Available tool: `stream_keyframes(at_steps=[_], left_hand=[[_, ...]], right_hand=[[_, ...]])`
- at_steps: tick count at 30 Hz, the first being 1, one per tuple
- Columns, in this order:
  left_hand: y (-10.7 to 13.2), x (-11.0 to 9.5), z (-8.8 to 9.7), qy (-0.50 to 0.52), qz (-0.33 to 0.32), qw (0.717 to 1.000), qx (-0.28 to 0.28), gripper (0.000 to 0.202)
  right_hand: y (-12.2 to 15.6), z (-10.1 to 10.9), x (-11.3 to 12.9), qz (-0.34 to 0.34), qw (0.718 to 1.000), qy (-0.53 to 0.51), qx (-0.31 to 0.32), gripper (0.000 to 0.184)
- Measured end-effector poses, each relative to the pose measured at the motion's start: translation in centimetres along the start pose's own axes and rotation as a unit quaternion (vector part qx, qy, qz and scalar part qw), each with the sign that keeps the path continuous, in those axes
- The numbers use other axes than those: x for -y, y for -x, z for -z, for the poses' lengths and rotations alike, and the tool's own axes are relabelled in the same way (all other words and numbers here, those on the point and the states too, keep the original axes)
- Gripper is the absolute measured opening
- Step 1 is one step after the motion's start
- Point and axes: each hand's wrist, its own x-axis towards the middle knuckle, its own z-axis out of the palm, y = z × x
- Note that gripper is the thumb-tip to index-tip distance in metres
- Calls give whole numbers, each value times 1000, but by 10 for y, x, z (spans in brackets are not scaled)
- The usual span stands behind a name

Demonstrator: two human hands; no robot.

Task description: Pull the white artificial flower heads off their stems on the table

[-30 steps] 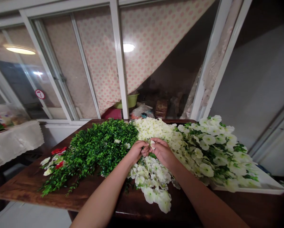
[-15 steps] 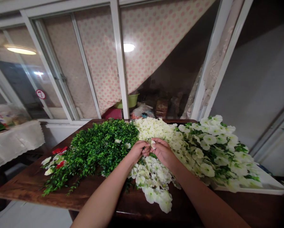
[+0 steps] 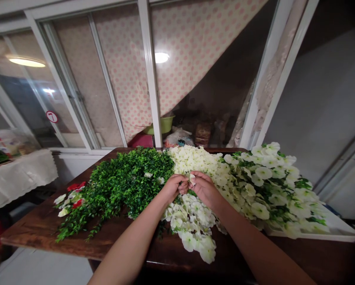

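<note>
Both hands meet above the middle of the table. My right hand (image 3: pixel 206 189) is closed, pinching a small white artificial flower (image 3: pixel 192 179) between thumb and fingers. Close beside it, my left hand (image 3: pixel 176 187) is also closed, its fingertips pressed together; whatever they hold is too small to make out. Just below the hands lies a bunch of white artificial flowers (image 3: pixel 192 221). Behind them is a heap of loose white flower heads (image 3: pixel 192 158). Left of my left hand spreads a big pile of green leafy stems (image 3: pixel 130 186).
White flowers on green stems (image 3: pixel 272 186) rest on a shallow white tray (image 3: pixel 340 231) at the right. Red and white flowers (image 3: pixel 73 196) lie at the left of the dark wooden table (image 3: pixel 46 229). A framed window (image 3: pixel 150 79) stands behind.
The camera view has shifted very slightly. Both hands stay together in nearly the same place, with the small white flower still pinched in my right fingers.
</note>
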Motion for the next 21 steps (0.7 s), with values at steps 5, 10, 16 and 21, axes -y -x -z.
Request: stream_keyframes(at_steps=[5,10,16,21], left_hand=[[0,1,1,-5,1,1000,-2,34],[-1,4,2,17,2,1000,-1,33],[0,2,1,13,0,1000,3,33],[-1,3,1,20,6,1000,8,34]], right_hand=[[1,-2,2,4,1000,8,0,22],[2,-4,3,-1,1000,-14,-2,20],[1,-4,4,-6,1000,-9,-3,21],[0,-3,3,-5,1000,-21,-11,22]])
